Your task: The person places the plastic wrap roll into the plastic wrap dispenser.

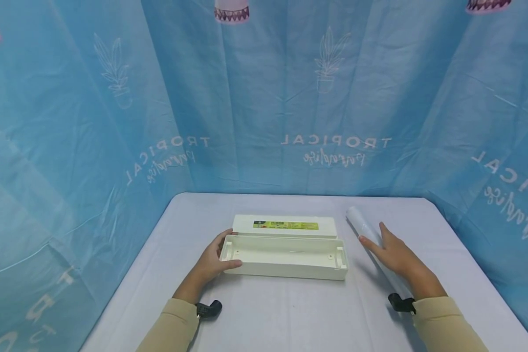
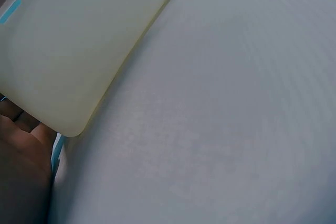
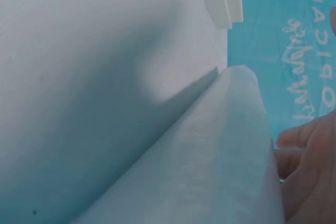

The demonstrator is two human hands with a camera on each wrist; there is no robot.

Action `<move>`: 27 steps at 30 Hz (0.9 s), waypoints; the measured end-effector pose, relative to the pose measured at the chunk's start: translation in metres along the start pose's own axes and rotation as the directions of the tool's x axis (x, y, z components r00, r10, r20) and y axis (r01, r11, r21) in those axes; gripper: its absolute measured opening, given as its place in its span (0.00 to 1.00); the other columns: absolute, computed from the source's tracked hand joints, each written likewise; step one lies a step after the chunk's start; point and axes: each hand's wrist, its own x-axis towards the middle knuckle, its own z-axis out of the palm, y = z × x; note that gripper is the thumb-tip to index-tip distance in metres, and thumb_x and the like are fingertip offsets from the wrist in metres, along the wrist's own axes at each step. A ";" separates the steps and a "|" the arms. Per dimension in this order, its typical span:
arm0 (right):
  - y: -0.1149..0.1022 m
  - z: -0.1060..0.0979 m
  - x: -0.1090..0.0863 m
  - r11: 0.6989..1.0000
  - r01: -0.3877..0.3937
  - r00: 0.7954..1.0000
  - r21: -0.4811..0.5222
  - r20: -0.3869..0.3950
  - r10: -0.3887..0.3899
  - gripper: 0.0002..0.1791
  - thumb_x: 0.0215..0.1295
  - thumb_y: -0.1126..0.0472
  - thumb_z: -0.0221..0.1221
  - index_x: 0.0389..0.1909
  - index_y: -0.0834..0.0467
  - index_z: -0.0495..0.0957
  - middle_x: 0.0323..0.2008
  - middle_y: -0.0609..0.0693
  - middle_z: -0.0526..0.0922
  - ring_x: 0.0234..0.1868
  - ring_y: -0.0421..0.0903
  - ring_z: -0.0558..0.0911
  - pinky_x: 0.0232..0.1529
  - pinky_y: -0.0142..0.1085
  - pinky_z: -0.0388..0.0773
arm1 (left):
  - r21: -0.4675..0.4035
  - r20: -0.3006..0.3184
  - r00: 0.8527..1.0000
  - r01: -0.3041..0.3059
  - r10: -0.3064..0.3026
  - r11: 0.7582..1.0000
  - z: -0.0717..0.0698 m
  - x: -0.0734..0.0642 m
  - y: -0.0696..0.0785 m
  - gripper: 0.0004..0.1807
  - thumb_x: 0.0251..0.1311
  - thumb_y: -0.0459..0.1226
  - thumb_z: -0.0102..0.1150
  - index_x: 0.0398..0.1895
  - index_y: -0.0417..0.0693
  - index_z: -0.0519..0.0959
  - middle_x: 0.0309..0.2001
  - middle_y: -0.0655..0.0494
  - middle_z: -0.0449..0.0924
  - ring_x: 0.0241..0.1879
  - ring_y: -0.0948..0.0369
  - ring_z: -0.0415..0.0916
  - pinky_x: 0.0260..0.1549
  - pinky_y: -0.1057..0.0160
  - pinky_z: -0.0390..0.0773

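A long white plastic box, like a cling film dispenser, lies open on the table with its lid folded back behind it. My left hand grips the box's left end, thumb along the front and fingers behind. In the left wrist view that hand is partly hidden by a broad pale panel. To the right lies a whitish film roll, slanting toward me. Over it is my right hand, thumb across the roll and index finger spread apart. Fingers border the roll in the right wrist view; contact is unclear.
The table has a white cover. Blue printed curtains stand along its back and both sides. A yellow-green label is on the lid. Black wrist devices sit at both cuffs.
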 end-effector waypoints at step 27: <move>0.012 0.006 -0.009 1.000 -0.002 1.000 0.006 0.010 0.001 0.64 0.72 0.24 0.49 0.80 0.76 0.39 0.67 0.82 0.64 0.54 0.68 0.77 0.45 0.65 0.80 | -0.024 -0.010 1.000 -0.004 0.004 1.000 -0.001 0.000 -0.002 0.59 0.50 0.36 0.85 0.83 0.47 0.58 0.77 0.48 0.65 0.72 0.48 0.66 0.69 0.50 0.69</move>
